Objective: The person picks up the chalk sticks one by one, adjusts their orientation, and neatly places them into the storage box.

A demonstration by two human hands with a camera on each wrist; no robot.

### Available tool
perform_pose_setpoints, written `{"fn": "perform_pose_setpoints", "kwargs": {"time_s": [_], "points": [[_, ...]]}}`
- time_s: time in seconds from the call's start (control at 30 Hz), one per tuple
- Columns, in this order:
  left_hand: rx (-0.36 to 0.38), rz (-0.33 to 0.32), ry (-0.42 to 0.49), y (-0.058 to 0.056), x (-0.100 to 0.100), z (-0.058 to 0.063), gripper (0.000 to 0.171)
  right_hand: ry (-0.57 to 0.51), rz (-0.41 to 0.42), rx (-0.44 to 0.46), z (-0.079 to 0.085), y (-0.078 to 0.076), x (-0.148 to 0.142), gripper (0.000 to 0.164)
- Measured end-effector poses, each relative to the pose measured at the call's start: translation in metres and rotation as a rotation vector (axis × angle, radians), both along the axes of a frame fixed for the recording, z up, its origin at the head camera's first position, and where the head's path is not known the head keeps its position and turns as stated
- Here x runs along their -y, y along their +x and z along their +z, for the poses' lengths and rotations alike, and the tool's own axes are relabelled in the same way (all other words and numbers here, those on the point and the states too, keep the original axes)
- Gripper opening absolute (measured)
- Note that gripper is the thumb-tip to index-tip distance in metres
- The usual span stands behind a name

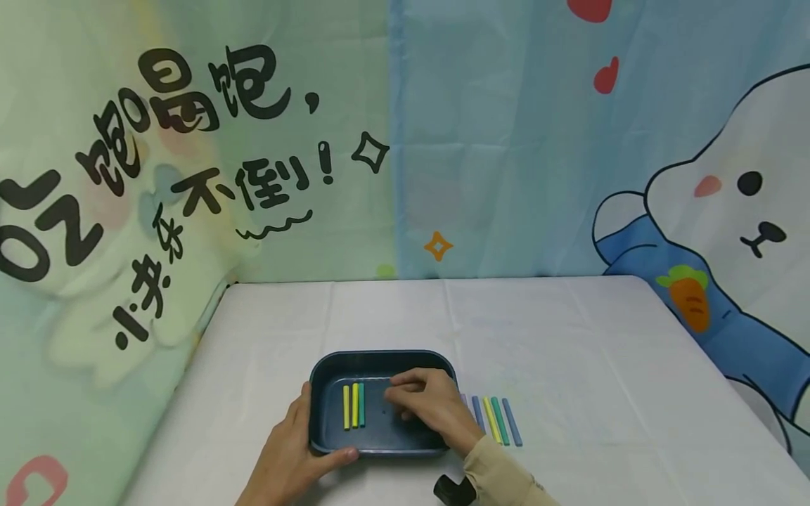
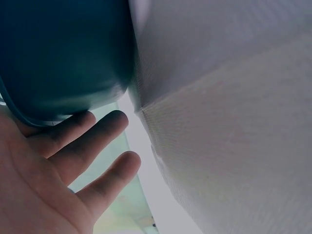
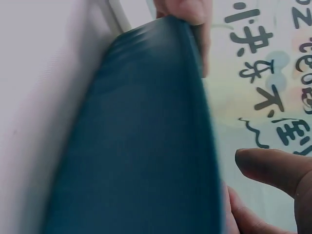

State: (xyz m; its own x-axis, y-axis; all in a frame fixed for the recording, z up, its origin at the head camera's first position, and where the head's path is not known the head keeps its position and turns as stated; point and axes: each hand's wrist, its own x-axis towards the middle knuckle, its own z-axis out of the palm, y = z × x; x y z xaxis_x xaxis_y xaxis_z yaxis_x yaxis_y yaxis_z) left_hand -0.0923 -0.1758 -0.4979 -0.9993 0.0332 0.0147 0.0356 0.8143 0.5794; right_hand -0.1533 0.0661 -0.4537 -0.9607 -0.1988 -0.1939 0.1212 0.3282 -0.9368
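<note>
Tray sticks [image 1: 355, 405]: three, standing side by side towards nine o'clock inside the tray [image 1: 380, 447].
Loose sticks [image 1: 492, 420]: on the worktop [image 1: 601, 393], at three o'clock of the tray.
Stick handling: judged light, stiff, possibly brittle; pinch gently at mid-length.
Left hand [image 1: 292, 441]: spread wide, touching the tray's eight o'clock corner.
Right hand [image 1: 433, 402]: over the tray's three o'clock side, fingers bent, narrow gap, no stick visible.

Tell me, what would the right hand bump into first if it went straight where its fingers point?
Probably the thin green stick lying in the dark blue, rounded rectangular tray: the right hand points left towards it. The hand's height is unclear, so it might pass above.
</note>
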Motion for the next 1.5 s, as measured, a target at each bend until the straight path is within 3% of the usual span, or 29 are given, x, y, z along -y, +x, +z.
{"fn": "perform_pose_setpoints", "kwargs": {"time_s": [0.33,0.73,1.13,1.5], "points": [[0.01,-0.001,-0.012,0.0,-0.002,0.002,0.134,0.001,-0.03,-0.001,0.011,0.0,-0.02,0.037],[-0.025,-0.007,-0.018,0.001,0.0,0.001,0.133,-0.037,-0.129,0.023,0.018,-0.005,-0.053,0.036],[-0.002,0.007,-0.024,0.0,-0.002,0.002,0.135,-0.032,-0.197,0.004,0.014,-0.007,-0.081,0.04],[-0.001,0.01,-0.031,0.0,-0.003,0.002,0.135,0.079,-0.226,0.042,0.006,-0.006,-0.111,0.052]]}}
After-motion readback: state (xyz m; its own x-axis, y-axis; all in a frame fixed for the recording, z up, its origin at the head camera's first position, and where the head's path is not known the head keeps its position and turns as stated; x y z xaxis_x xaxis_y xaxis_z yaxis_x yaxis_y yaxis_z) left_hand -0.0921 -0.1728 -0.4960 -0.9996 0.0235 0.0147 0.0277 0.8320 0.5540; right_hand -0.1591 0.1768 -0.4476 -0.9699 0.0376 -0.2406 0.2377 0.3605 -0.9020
